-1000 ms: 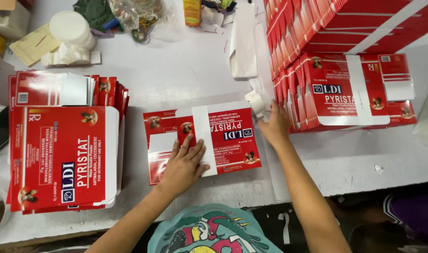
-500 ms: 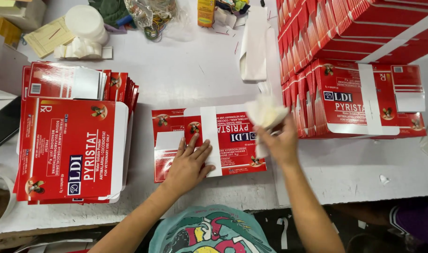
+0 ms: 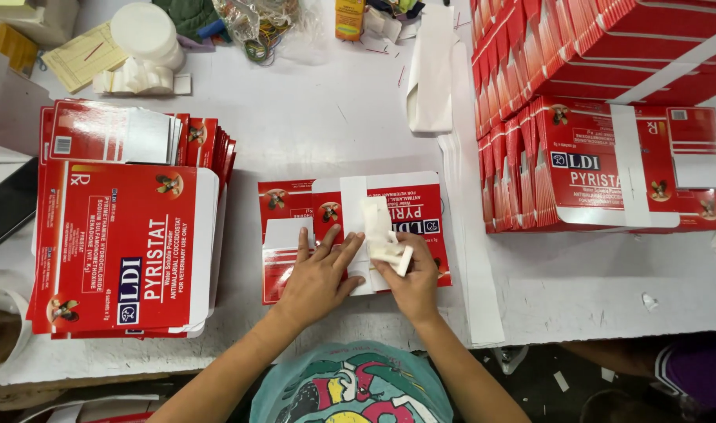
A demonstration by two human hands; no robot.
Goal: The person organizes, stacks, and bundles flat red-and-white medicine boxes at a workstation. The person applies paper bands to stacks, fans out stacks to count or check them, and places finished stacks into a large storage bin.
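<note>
Centrally, at lower middle of the frame, the left hand [image 3: 317, 276] lies flat, fingers spread, on a red and white flattened carton [image 3: 420, 215], while the right hand [image 3: 411, 280] pinches a folded white paper pad [image 3: 383, 233] against its white strip. This looks like a pressing or wiping step; next, the carton needs holding steady under an even stroke along that strip.

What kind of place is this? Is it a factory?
Probably a small packing workshop. Piles of flat red and white cartons sit on a white table, with bigger stacks at the side. The left hand presses one flat carton down while the right hand holds a white pad.
</note>
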